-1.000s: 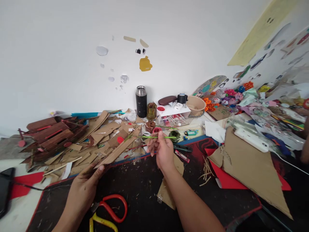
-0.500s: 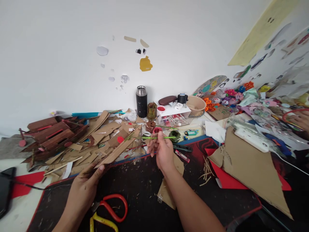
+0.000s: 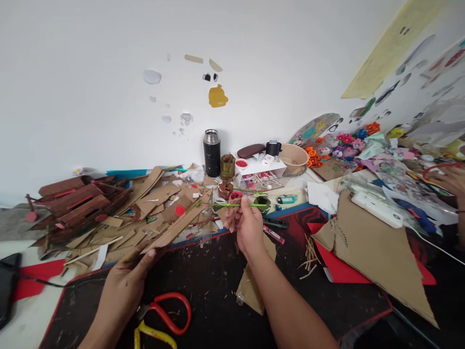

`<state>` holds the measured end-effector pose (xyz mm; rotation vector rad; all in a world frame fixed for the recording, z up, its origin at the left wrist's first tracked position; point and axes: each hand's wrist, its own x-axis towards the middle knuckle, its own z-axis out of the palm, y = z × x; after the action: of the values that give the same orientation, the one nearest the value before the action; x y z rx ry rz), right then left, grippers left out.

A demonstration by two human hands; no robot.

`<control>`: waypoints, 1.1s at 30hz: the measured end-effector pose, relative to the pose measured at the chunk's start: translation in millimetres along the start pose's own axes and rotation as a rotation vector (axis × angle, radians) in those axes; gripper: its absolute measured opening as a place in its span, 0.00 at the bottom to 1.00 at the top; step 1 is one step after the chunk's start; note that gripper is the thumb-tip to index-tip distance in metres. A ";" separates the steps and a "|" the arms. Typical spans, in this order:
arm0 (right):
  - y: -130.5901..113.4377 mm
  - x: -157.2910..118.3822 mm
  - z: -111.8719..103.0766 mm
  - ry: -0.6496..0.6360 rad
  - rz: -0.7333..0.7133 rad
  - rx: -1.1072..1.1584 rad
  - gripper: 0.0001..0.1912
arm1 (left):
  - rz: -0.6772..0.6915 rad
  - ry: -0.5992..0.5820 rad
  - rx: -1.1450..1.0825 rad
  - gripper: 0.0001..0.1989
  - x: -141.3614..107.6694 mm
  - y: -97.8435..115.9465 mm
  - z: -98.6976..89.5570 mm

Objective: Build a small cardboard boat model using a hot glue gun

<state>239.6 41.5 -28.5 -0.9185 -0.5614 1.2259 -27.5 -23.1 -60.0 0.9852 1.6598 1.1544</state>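
Observation:
My left hand (image 3: 127,281) grips the lower end of a long pointed cardboard strip (image 3: 178,225), which slants up to the right. In my right hand (image 3: 249,225) is a thin green paintbrush (image 3: 256,205), pinched between thumb and fingers and lying nearly level. Its bristle end points left, near the upper part of the strip; whether it touches cannot be made out. Behind my right hand are a pink paint pot (image 3: 235,195), a brown paint pot (image 3: 225,188) and a dark green pot (image 3: 262,203). Scissors (image 3: 170,312) with red and yellow handles lie beside my left hand.
Cardboard scraps (image 3: 134,237) and a brown model boat (image 3: 80,198) lie at left. A black flask (image 3: 212,155) stands by the wall. A large cardboard piece (image 3: 378,257) and a white power strip (image 3: 378,209) are at right. Another person's hand (image 3: 450,179) shows at the right edge.
The view has shifted slightly. My right hand and the paintbrush have moved a little to the right against the pots. Both hands keep their holds.

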 end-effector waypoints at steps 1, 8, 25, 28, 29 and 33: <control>-1.6 1.2 -0.5 0.012 0.000 0.002 0.31 | 0.008 -0.007 -0.003 0.34 0.1 -0.3 -0.3; -4.3 1.6 -0.4 0.015 -0.003 0.006 0.31 | 0.044 -0.044 0.053 0.34 4.0 -10.5 -5.9; -0.5 1.3 1.0 0.011 0.010 0.008 0.30 | 0.029 -0.063 0.029 0.34 1.3 -6.9 -5.0; -4.3 5.1 -0.6 0.054 -0.005 0.019 0.31 | 0.045 -0.078 0.037 0.33 0.6 -4.3 -4.6; -5.4 6.0 -0.9 0.067 -0.010 0.022 0.32 | 0.048 -0.079 0.032 0.33 0.6 -4.0 -4.7; -7.1 6.8 -1.2 0.074 -0.016 0.029 0.32 | 0.045 -0.063 0.034 0.33 1.8 -5.4 -5.6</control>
<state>246.3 47.1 -23.9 -0.9295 -0.4906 1.1784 -34.0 -24.4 -64.4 1.0747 1.6198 1.1168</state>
